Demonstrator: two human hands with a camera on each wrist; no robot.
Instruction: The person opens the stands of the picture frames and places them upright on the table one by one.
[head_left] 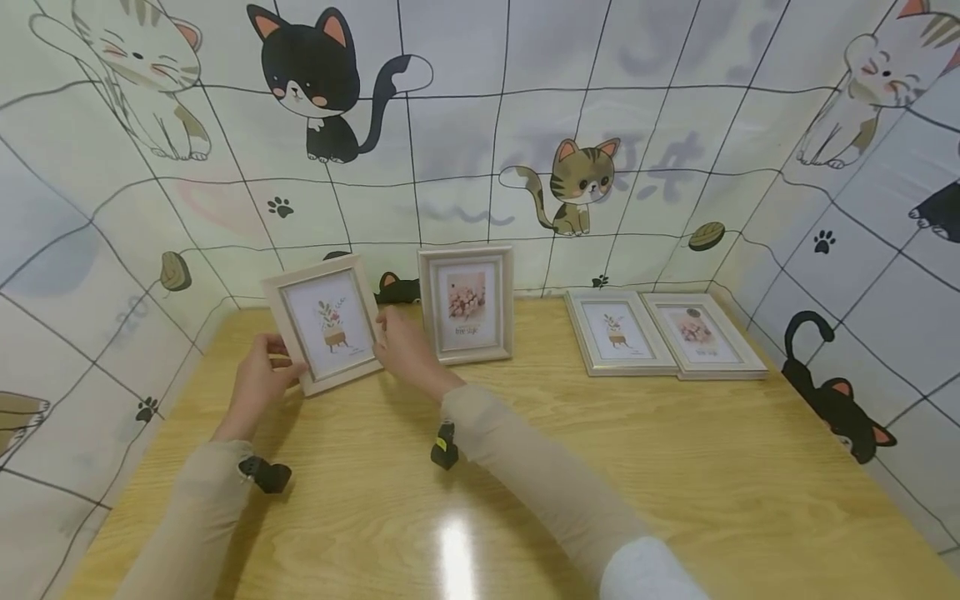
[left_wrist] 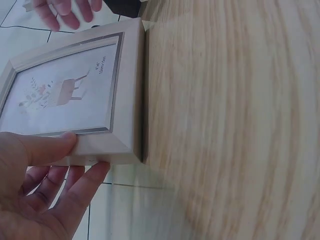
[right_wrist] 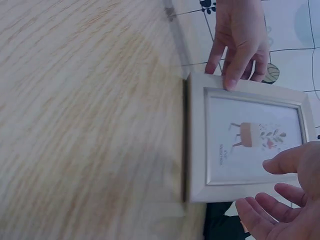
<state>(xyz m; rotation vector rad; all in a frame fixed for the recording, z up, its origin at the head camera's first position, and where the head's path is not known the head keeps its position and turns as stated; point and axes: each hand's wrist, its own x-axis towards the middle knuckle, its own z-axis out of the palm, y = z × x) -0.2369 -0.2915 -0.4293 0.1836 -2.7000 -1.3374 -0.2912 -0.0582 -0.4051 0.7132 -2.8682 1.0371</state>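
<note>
Standing frame upright w/ hands, near table back-left edge

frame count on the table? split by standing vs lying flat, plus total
Standing: 2, the plant-print frame held between the left hand and right hand, and the flower-print frame beside it
Lying flat: 2, the left flat frame and the right flat frame
Total: 4
</note>
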